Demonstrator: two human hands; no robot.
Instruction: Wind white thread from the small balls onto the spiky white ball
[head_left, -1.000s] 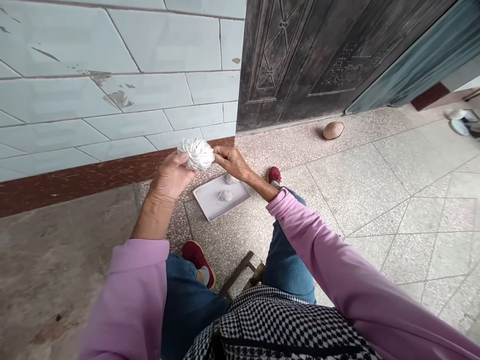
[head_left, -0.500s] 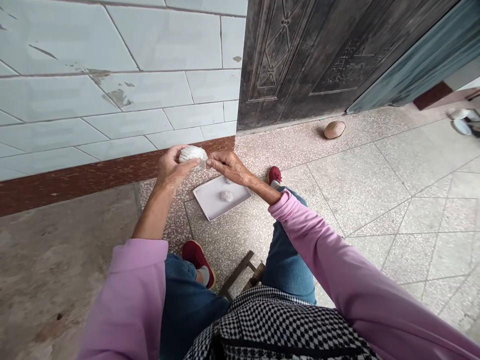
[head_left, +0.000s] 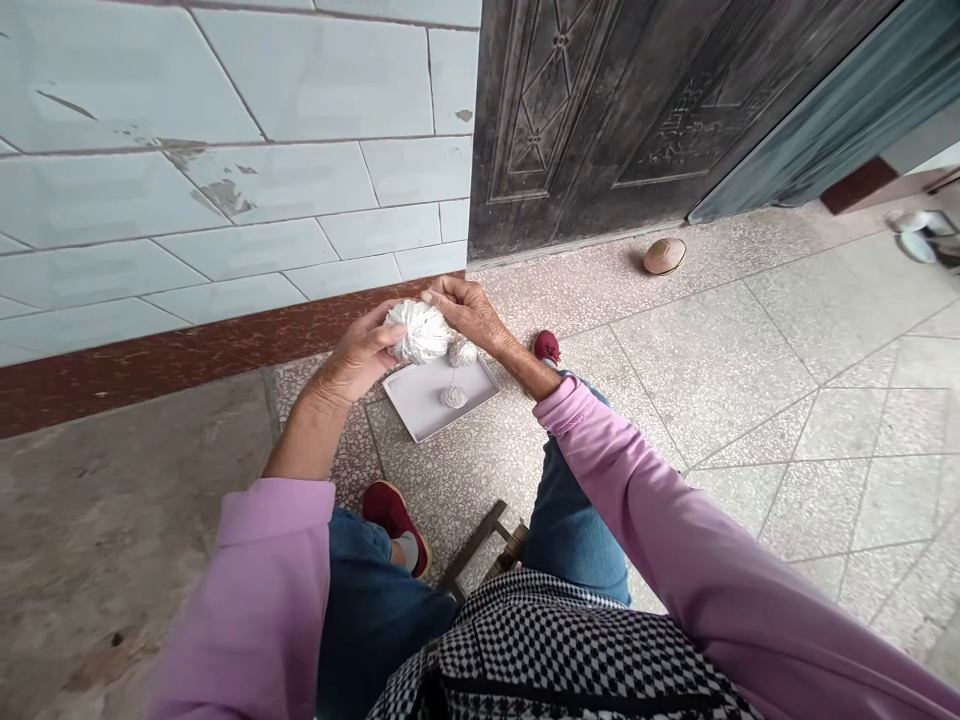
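Note:
My left hand (head_left: pixel 365 352) is closed around the left side of a large ball of white yarn (head_left: pixel 420 333), its thumb lying across the strands. At the ball's upper right edge, my right hand (head_left: pixel 465 308) pinches with thumb and forefinger; the strand between them is too fine to make out clearly. Below the hands a shallow white tray (head_left: pixel 411 408) rests on the floor. One small yarn ball (head_left: pixel 453 397) lies in it, and a second small ball (head_left: pixel 463 352) shows near its far edge, partly behind the large ball.
A tiled wall (head_left: pixel 247 180) rises ahead on the left, beside a dark carved door (head_left: pixel 570 130). A round tan object (head_left: pixel 664 256) lies on the floor by the door. Between my legs is part of a wooden stool (head_left: pixel 480 545). My red shoes (head_left: pixel 394 520) flank the tray.
The large ball has shifted right and turned, showing more of its wound face. My right hand has moved slightly up, and the second small ball is now more visible.

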